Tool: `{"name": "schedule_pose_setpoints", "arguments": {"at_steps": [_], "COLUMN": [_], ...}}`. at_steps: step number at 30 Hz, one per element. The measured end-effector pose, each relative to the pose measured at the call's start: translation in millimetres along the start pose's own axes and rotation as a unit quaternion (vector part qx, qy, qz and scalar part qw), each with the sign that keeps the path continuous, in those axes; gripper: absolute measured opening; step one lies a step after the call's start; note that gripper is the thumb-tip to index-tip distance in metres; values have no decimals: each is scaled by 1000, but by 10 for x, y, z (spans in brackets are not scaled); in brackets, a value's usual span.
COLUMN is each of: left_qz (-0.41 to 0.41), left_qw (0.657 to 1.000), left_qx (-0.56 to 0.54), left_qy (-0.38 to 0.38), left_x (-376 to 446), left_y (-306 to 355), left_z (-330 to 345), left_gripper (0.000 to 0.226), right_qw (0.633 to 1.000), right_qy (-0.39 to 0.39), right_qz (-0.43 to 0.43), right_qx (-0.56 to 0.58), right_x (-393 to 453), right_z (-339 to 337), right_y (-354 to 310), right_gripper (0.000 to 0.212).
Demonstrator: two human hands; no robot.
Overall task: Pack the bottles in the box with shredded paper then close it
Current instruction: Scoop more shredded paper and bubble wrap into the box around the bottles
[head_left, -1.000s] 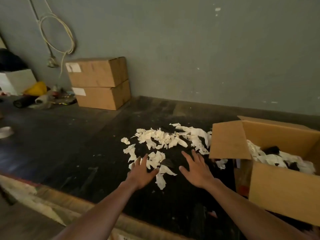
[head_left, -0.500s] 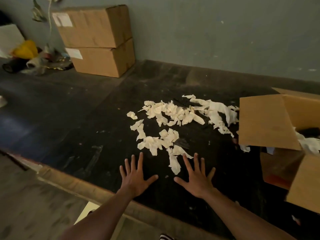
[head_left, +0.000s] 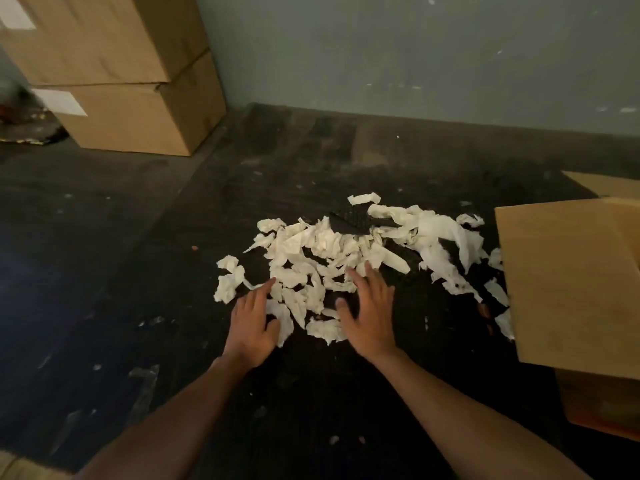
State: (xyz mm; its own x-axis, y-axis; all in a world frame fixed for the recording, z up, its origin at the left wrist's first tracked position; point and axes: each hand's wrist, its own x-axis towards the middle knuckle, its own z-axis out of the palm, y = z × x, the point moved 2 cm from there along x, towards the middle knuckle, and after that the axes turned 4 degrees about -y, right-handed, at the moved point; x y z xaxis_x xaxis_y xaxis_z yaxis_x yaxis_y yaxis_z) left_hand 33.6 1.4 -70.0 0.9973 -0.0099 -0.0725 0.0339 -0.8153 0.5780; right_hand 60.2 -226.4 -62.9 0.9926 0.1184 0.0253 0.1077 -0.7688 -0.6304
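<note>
A loose heap of white shredded paper [head_left: 346,251] lies on the dark worktop. My left hand [head_left: 251,320] rests flat at the heap's near left edge, fingers spread, touching the scraps. My right hand [head_left: 369,310] lies flat on the near right part of the heap, fingers apart. Neither hand holds anything. The open cardboard box [head_left: 571,282] stands at the right edge, one flap raised toward me and hiding its inside. No bottles show.
Two stacked, shut cardboard boxes [head_left: 135,81] stand at the back left against the grey wall. A black scrap [head_left: 349,221] lies on the far side of the heap. The worktop's front edge [head_left: 20,467] shows at the bottom left.
Both hands have moved forward from the worktop's near edge onto the paper heap. The camera has come closer and lower, so the open box has slid further out of view at the right.
</note>
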Motion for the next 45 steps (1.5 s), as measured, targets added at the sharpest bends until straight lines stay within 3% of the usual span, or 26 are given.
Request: {"name": "schedule_pose_setpoints", "arguments": {"at_steps": [2,5,9,13,15,18,20,23,26,28,30,36,39,45], "left_qz": [-7,-90,-176,-116,-89,-40,-4,23,33,41,52,76,80,78], "left_qw": [997,985,980,991,995,999,1000,999,999,999,998,995,995,995], "left_qx": [17,72,51,47,32,11,-6,-20,-8,0,8,59,63,67], "left_qy": [77,130,83,53,41,19,4,-25,-30,-27,-20,-6,-4,-3], "left_x": [148,465,860,1104,1192,1275,1328,1441,1574,1632,1643,1692,1710,1709], "left_y": [-8,-155,-348,-282,-196,-53,16,81,130,127,77,-28,-39,-25], "left_z": [-95,-138,-119,-31,27,95,129,148,139,157,184,295,319,304], "left_gripper": [73,74,82,84,84,85,83,78,81,84,88,84,83,80], "right_qw": [989,943,895,856,855,903,931,931,929,921,907,834,853,879], "right_qy": [94,128,140,140,121,96,132,219,288,295,249,165,77,100], "right_qz": [98,293,413,498,504,418,339,278,233,250,327,525,517,459], "right_qx": [-51,-95,-89,16,30,-4,21,94,15,-48,-85,41,-11,75], "right_x": [155,305,282,267,342,465,502,562,758,961,1168,1538,1579,1622], "right_z": [-191,-485,-860,-1056,-1011,-789,-644,-583,-695,-833,-1023,-1343,-1338,-1037], "right_y": [233,646,1063,1239,1298,1211,976,615,461,531,704,1590,1570,1298], "right_gripper": [57,61,64,62,61,58,53,44,41,41,51,62,53,64]}}
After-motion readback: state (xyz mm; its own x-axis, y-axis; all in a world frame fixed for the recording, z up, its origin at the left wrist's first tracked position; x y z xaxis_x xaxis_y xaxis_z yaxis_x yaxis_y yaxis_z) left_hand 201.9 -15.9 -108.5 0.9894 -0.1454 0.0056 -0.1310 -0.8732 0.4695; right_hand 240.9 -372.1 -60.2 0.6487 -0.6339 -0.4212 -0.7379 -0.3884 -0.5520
